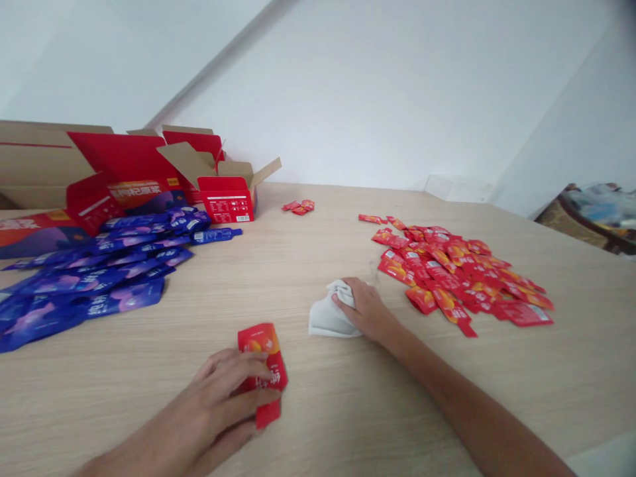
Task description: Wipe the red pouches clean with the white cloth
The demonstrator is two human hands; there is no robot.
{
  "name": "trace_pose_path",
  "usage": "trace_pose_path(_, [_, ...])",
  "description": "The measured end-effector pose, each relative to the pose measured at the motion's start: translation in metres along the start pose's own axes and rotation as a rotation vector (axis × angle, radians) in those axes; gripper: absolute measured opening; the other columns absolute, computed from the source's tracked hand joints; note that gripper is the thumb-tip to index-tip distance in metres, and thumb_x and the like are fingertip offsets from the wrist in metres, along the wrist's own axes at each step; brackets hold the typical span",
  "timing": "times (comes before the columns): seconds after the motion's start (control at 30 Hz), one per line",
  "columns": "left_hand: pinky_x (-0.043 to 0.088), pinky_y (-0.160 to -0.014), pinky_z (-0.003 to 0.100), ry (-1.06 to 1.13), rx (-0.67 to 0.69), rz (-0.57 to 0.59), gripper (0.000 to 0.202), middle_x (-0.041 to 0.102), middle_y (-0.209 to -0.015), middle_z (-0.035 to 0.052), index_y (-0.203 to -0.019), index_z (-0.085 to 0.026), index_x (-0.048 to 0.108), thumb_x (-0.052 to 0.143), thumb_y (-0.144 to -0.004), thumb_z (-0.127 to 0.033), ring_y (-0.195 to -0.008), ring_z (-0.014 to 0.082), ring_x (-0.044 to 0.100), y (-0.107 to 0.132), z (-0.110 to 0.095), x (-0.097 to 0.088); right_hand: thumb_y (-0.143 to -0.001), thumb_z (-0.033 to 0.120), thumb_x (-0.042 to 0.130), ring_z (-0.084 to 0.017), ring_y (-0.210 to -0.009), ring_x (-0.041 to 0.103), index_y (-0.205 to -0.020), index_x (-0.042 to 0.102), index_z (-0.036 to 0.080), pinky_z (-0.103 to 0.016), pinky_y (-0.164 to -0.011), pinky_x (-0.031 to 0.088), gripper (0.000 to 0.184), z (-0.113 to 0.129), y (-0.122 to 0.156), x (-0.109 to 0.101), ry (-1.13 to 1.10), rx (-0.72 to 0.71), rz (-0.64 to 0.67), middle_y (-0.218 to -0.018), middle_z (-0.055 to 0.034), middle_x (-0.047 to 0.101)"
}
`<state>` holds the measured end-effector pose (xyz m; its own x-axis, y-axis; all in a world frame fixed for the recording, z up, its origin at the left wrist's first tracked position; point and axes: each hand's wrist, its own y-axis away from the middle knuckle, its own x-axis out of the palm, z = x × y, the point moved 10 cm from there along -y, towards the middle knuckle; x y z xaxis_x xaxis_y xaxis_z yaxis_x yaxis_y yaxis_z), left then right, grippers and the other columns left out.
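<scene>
My left hand (pixel 226 397) holds a red spouted pouch (pixel 263 344) with orange pictures and white writing, near the front of the table. Its fingers lie across the pouch and cover part of it. To the right, my right hand (pixel 365 308) is closed round the bunched top of a white cloth or tissue (pixel 328 317), whose lower edge rests on the tabletop. Beyond that hand, a spread pile of similar red pouches (pixel 447 265) lies on the right side.
Dark blue spouted pouches (pixel 119 262) lie heaped on the left. Behind them stand open red cardboard boxes (pixel 226 199) with raised flaps. A few small red pouches (pixel 299 207) sit near the back of the wooden table (pixel 308 255), against a white wall (pixel 377 99).
</scene>
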<state>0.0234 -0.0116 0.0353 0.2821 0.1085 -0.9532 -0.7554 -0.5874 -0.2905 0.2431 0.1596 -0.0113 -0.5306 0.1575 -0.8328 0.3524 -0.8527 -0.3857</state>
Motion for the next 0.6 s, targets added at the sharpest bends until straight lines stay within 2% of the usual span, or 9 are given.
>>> trace_pose_path(0.07, [0.050, -0.111, 0.035, -0.123, 0.015, 0.019, 0.051, 0.063, -0.145, 0.0056, -0.149, -0.030, 0.056, 0.067, -0.101, -0.041, -0.133, 0.0252, 0.059, 0.015, -0.008, 0.004, -0.105, 0.042, 0.053, -0.027, -0.115, 0.064, -0.127, 0.058, 0.019, -0.045, -0.103, 0.047, 0.032, -0.001, 0.000, 0.001, -0.008, -0.007, 0.006, -0.121, -0.0116, 0.069])
trace_pose_path(0.17, [0.047, -0.111, 0.030, -0.310, 0.091, -0.062, 0.060, 0.059, -0.152, 0.0041, -0.155, -0.028, 0.050, 0.059, -0.103, -0.057, -0.137, 0.0229, 0.057, 0.029, -0.028, 0.005, -0.105, 0.041, 0.053, -0.027, -0.115, 0.064, -0.125, 0.059, 0.020, -0.045, -0.104, 0.045, 0.029, -0.002, -0.001, 0.001, -0.020, -0.004, 0.009, -0.121, -0.0108, 0.069])
trace_pose_path(0.23, [0.047, -0.109, 0.028, -0.423, 0.148, -0.119, 0.067, 0.055, -0.156, 0.0045, -0.155, -0.025, 0.049, 0.049, -0.104, -0.067, -0.140, 0.0226, 0.053, 0.032, -0.041, 0.012, -0.105, 0.041, 0.053, -0.026, -0.114, 0.064, -0.123, 0.060, 0.020, -0.044, -0.103, 0.046, 0.028, -0.003, -0.001, 0.001, -0.030, 0.009, 0.012, -0.120, -0.0105, 0.069])
trace_pose_path(0.33, [0.050, -0.102, 0.029, -0.532, 0.159, -0.120, 0.081, 0.052, -0.158, 0.0075, -0.157, -0.020, 0.047, 0.037, -0.101, -0.078, -0.142, 0.0250, 0.051, 0.030, -0.047, 0.029, -0.105, 0.041, 0.052, -0.027, -0.112, 0.064, -0.123, 0.060, 0.020, -0.045, -0.101, 0.046, 0.029, -0.003, -0.001, 0.000, -0.048, 0.020, 0.022, -0.118, -0.0098, 0.069])
trace_pose_path(0.5, [0.053, -0.101, 0.029, -0.516, 0.184, -0.081, 0.086, 0.054, -0.156, 0.0104, -0.159, -0.016, 0.044, 0.033, -0.101, -0.079, -0.141, 0.0260, 0.052, 0.039, -0.042, 0.043, -0.104, 0.043, 0.052, -0.026, -0.110, 0.066, -0.124, 0.059, 0.020, -0.044, -0.099, 0.048, 0.031, -0.001, 0.000, -0.002, -0.079, 0.011, 0.022, -0.118, -0.0096, 0.070])
trace_pose_path(0.57, [0.052, -0.104, 0.028, -0.511, 0.184, -0.065, 0.075, 0.053, -0.157, 0.0089, -0.158, -0.018, 0.045, 0.042, -0.104, -0.070, -0.142, 0.0253, 0.051, 0.046, -0.039, 0.043, -0.104, 0.043, 0.052, -0.026, -0.108, 0.066, -0.122, 0.060, 0.020, -0.043, -0.097, 0.049, 0.030, 0.000, 0.000, -0.004, -0.084, 0.009, 0.014, -0.116, -0.0094, 0.071])
trace_pose_path(0.6, [0.050, -0.107, 0.027, -0.509, 0.187, -0.068, 0.065, 0.053, -0.158, 0.0074, -0.157, -0.020, 0.046, 0.047, -0.106, -0.060, -0.142, 0.0241, 0.052, 0.049, -0.038, 0.042, -0.104, 0.043, 0.053, -0.026, -0.107, 0.067, -0.121, 0.061, 0.021, -0.043, -0.096, 0.050, 0.030, 0.001, -0.001, -0.005, -0.087, 0.006, 0.007, -0.115, -0.0092, 0.071])
